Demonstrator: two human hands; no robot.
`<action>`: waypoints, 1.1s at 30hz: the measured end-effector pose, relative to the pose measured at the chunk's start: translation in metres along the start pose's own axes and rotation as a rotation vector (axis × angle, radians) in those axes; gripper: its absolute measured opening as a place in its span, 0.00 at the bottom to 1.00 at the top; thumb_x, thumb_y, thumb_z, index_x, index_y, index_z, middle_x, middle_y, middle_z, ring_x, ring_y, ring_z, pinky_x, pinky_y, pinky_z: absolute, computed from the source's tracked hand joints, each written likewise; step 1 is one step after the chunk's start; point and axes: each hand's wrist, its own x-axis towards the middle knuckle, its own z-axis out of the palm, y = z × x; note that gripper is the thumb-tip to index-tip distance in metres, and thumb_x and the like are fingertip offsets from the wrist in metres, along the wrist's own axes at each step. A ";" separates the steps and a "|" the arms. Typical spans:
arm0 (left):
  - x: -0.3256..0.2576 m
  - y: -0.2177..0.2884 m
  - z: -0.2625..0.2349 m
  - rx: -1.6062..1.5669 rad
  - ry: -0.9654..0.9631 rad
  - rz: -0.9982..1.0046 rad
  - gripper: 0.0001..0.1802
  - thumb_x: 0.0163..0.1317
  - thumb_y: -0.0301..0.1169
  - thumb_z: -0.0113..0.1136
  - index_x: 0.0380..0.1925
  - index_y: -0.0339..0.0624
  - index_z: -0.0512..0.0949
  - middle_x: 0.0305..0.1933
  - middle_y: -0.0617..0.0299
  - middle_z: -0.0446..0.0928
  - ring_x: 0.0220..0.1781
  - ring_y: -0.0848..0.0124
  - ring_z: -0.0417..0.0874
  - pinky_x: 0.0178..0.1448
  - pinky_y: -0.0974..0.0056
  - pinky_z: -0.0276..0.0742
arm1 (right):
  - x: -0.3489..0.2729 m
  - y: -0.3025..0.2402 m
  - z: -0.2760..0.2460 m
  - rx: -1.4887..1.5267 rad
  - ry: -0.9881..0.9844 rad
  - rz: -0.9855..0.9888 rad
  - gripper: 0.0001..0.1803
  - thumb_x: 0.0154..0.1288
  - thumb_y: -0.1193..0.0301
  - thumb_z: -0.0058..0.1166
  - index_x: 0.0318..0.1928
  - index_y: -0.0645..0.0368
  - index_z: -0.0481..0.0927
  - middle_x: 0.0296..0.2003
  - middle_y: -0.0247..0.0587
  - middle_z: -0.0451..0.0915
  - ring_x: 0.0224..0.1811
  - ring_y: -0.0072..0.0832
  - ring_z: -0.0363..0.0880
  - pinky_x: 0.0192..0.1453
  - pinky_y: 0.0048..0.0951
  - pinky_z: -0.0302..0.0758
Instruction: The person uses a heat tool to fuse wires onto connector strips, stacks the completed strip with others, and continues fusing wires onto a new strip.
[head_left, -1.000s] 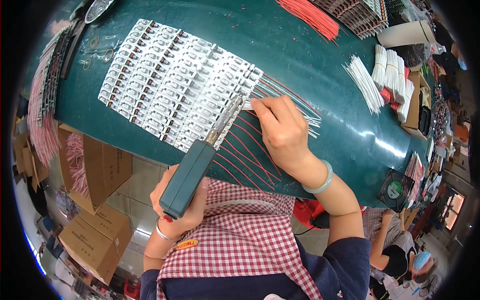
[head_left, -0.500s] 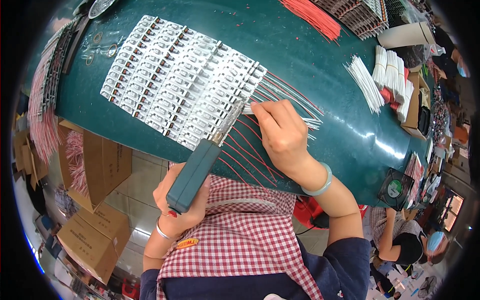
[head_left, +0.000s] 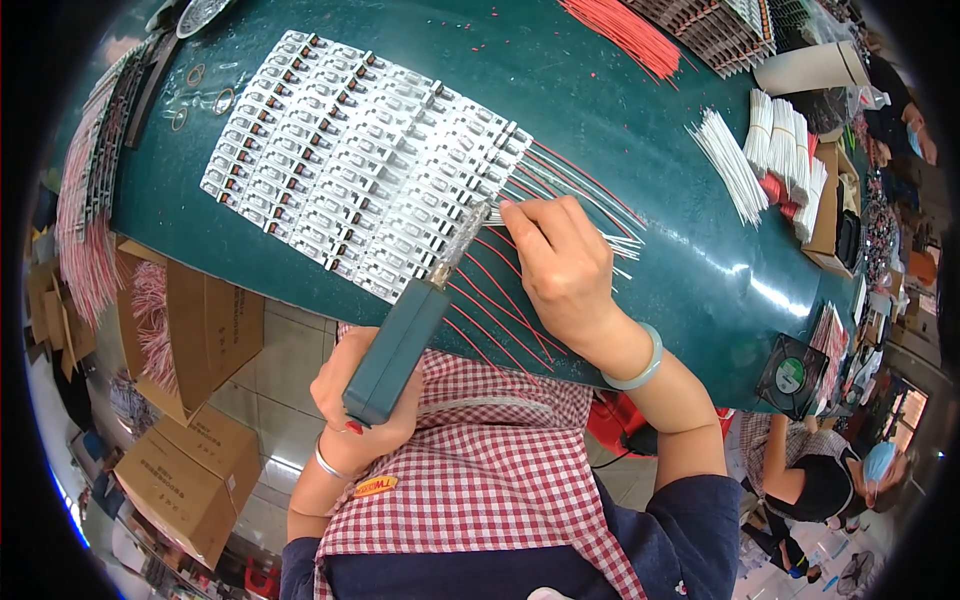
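My left hand (head_left: 337,385) is closed around the handle of a dark green soldering gun (head_left: 398,345). Its metal tip points up and away, reaching the right edge of a panel of small white circuit boards (head_left: 340,150). My right hand (head_left: 565,270) pinches thin white wires (head_left: 622,243) close to that edge, beside the tip. The wires' far ends stick out past the hand. Red wires (head_left: 492,325) trail from the panel edge toward me, and more red and white ones run off its upper right corner. My fingers hide the exact spot where tip and wire meet.
The green table (head_left: 690,320) carries white wire bundles (head_left: 735,170), red wires (head_left: 625,35) and stacked board panels (head_left: 715,35). A small black fan (head_left: 790,375) sits at the right edge, near a person. Cardboard boxes (head_left: 190,480) stand lower left.
The soldering gun and my left hand have shifted slightly right and tilted a little. My right hand stays almost in place. The person at right has moved slightly.
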 end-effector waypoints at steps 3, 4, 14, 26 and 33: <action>-0.004 -0.002 0.000 0.013 0.016 0.006 0.12 0.47 0.18 0.68 0.35 0.32 0.81 0.35 0.54 0.81 0.31 0.64 0.85 0.36 0.68 0.78 | -0.001 -0.001 0.000 -0.003 -0.003 0.004 0.15 0.48 0.84 0.60 0.40 0.65 0.83 0.33 0.39 0.80 0.31 0.32 0.77 0.29 0.30 0.75; -0.006 -0.003 -0.001 0.033 0.031 0.039 0.12 0.49 0.19 0.68 0.36 0.33 0.82 0.36 0.53 0.82 0.31 0.63 0.85 0.36 0.68 0.79 | -0.001 -0.001 0.000 -0.004 -0.003 0.014 0.15 0.48 0.84 0.60 0.40 0.65 0.83 0.33 0.39 0.80 0.30 0.32 0.77 0.29 0.31 0.75; -0.012 -0.004 -0.006 0.046 0.037 0.002 0.13 0.50 0.21 0.69 0.38 0.32 0.83 0.39 0.51 0.83 0.32 0.63 0.86 0.37 0.67 0.80 | -0.003 -0.004 -0.001 0.045 0.055 0.007 0.16 0.47 0.86 0.62 0.40 0.65 0.82 0.33 0.40 0.80 0.31 0.33 0.77 0.30 0.31 0.75; -0.013 -0.005 -0.007 0.036 -0.005 0.028 0.13 0.47 0.19 0.70 0.35 0.31 0.81 0.36 0.53 0.82 0.31 0.65 0.86 0.36 0.68 0.80 | -0.009 -0.008 0.002 0.013 0.001 -0.043 0.17 0.46 0.80 0.59 0.41 0.70 0.81 0.34 0.41 0.78 0.32 0.33 0.76 0.30 0.29 0.75; -0.013 -0.005 -0.005 0.008 0.001 0.022 0.17 0.43 0.18 0.68 0.36 0.32 0.79 0.33 0.55 0.81 0.31 0.66 0.85 0.37 0.68 0.79 | -0.006 -0.012 0.002 -0.013 -0.002 -0.013 0.14 0.49 0.83 0.61 0.40 0.66 0.83 0.32 0.39 0.79 0.31 0.32 0.76 0.30 0.30 0.75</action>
